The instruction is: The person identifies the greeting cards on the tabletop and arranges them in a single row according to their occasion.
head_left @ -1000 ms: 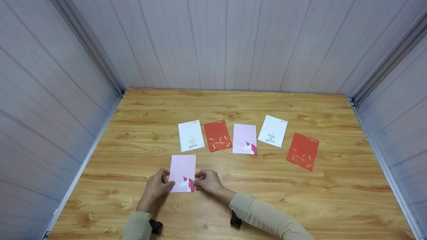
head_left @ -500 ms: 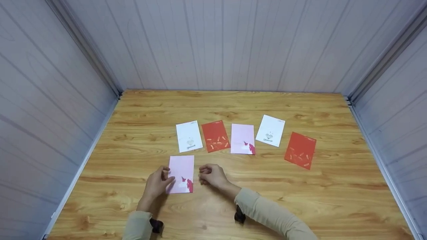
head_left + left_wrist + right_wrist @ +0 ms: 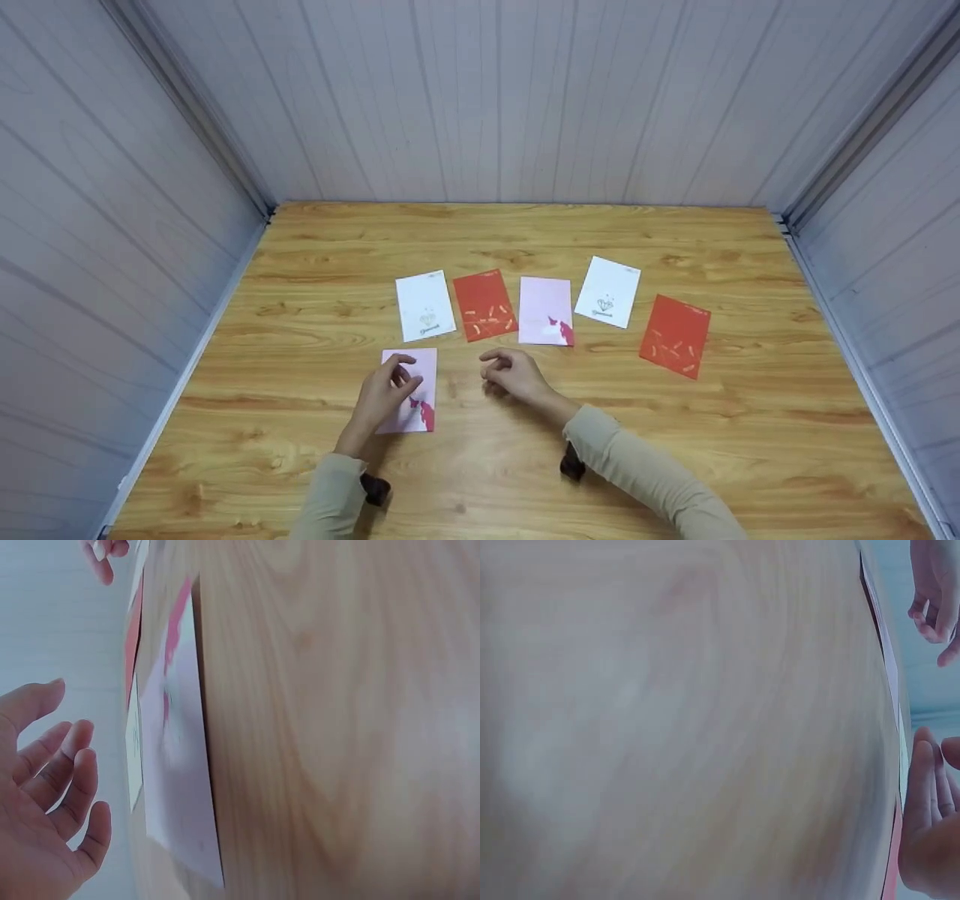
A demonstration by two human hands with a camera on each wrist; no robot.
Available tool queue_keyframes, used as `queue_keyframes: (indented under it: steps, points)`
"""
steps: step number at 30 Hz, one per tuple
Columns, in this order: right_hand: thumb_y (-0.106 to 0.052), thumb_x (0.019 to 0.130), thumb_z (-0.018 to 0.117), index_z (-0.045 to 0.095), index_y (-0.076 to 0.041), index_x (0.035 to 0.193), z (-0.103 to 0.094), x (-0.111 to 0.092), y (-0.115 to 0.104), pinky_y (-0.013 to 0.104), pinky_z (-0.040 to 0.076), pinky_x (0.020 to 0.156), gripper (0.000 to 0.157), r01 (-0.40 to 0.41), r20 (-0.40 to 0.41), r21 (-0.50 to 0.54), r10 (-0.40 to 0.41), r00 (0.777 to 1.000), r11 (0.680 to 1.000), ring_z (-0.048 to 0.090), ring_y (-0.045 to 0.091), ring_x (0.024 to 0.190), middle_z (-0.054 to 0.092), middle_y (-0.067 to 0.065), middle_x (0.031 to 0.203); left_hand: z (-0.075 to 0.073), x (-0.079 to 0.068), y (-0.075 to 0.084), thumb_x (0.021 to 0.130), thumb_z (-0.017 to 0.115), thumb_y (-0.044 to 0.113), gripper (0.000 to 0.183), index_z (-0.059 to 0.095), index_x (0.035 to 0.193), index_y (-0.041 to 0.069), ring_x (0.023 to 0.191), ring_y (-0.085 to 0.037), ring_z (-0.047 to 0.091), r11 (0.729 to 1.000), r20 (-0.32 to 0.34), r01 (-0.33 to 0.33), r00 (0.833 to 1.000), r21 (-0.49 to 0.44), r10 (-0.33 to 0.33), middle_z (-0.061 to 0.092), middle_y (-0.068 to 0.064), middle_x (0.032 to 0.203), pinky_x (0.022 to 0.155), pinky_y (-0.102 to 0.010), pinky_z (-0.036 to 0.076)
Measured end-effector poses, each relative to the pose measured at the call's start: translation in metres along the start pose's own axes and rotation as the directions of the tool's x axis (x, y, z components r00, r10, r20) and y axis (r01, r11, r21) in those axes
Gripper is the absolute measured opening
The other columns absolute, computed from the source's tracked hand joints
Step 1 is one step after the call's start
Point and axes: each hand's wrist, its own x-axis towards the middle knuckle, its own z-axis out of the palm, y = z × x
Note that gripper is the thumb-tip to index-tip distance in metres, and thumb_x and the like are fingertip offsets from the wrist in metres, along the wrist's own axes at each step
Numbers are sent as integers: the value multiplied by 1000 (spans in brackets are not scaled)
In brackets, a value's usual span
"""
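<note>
A pink card (image 3: 409,422) with a dark pink figure at its lower right corner lies at the front left of the table. Above it is my left hand (image 3: 381,397), fingers loosely curved and holding nothing; the left wrist view has this hand (image 3: 52,791) apart from the card. My right hand (image 3: 523,379) hovers to the right of that card, its fingers loosely curled with nothing between them. Behind the hands, a second pink card (image 3: 545,304) lies between a red card (image 3: 486,306) and a white card (image 3: 609,291).
Another white card (image 3: 426,306) is at the left end of the back row, and another red card (image 3: 675,337) lies tilted at the right end. Panelled walls (image 3: 480,105) enclose the wooden table (image 3: 750,435) at the back and both sides.
Both hands have let go of the front pink card. The right hand has moved right and away from it; the left has lifted off its left edge and shifted over it.
</note>
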Motion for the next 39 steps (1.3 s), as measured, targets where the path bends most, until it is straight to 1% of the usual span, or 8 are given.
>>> queue_keyframes:
  steps: [3, 8, 13, 16, 20, 23, 29, 39]
  points:
    - [1, 81, 58, 56, 9, 105, -12, -5, -4, 35, 48, 51, 25, 3, -11, 26, -3, 1000, 1000, 60, 32, 66, 61, 14, 75, 8, 5, 5, 80, 65, 13, 28, 56, 104, 2, 62, -15, 48, 1000, 24, -3, 1000, -31, 4, 51, 0, 70, 52, -25, 39]
    - [5, 82, 55, 52, 16, 105, -28, -17, -15, 43, 48, 61, 26, 0, -39, 69, 3, 999, 998, 58, 40, 72, 59, 24, 80, 23, 11, 12, 80, 65, 12, 27, 56, 102, 0, 61, -15, 49, 997, 48, -79, 996, -24, 80, 52, 0, 70, 51, -24, 40]
    - [7, 81, 54, 50, 18, 105, -43, -21, -14, 42, 48, 63, 26, -26, -76, 103, 34, 997, 994, 58, 40, 73, 58, 27, 81, 36, 16, 16, 80, 65, 13, 27, 56, 100, -1, 62, -14, 50, 991, 69, -132, 989, -18, 133, 54, 1, 70, 55, -25, 41]
    - [8, 81, 54, 50, 18, 105, -53, -19, -8, 42, 48, 61, 26, -16, -99, 113, 27, 995, 994, 58, 39, 71, 58, 28, 80, 44, 18, 19, 81, 64, 13, 26, 56, 101, -1, 63, -13, 50, 991, 85, -130, 988, -18, 131, 54, 1, 71, 56, -26, 41]
    - [8, 79, 54, 52, 16, 104, -69, -13, 10, 35, 49, 57, 26, -32, -161, 151, 56, 985, 988, 60, 30, 65, 59, 20, 74, 55, 21, 22, 81, 63, 13, 24, 56, 101, 0, 66, -13, 50, 993, 92, -118, 989, 0, 118, 54, 2, 74, 60, -28, 41]
    - [8, 79, 55, 53, 14, 104, -79, -10, 19, 30, 48, 54, 26, -61, -219, 165, 97, 971, 984, 60, 22, 62, 60, 14, 73, 62, 24, 26, 81, 63, 12, 23, 58, 99, -1, 70, -16, 51, 994, 82, -112, 990, 3, 111, 54, -1, 78, 63, -30, 42]
    - [3, 80, 57, 55, 10, 105, -100, -11, 21, 27, 48, 55, 26, -146, -306, 170, 193, 932, 975, 60, 20, 63, 60, 12, 74, 77, 31, 36, 80, 64, 11, 23, 60, 97, -3, 76, -21, 52, 991, 71, -133, 989, 4, 132, 55, -8, 85, 67, -34, 42]
    - [-1, 81, 58, 55, 9, 102, -125, -12, 34, 24, 48, 55, 23, -232, -380, 209, 297, 876, 950, 61, 16, 60, 61, 13, 76, 104, 46, 39, 78, 66, 13, 25, 62, 96, -4, 78, -22, 48, 989, 76, -140, 988, 38, 137, 53, -12, 88, 71, -36, 39]
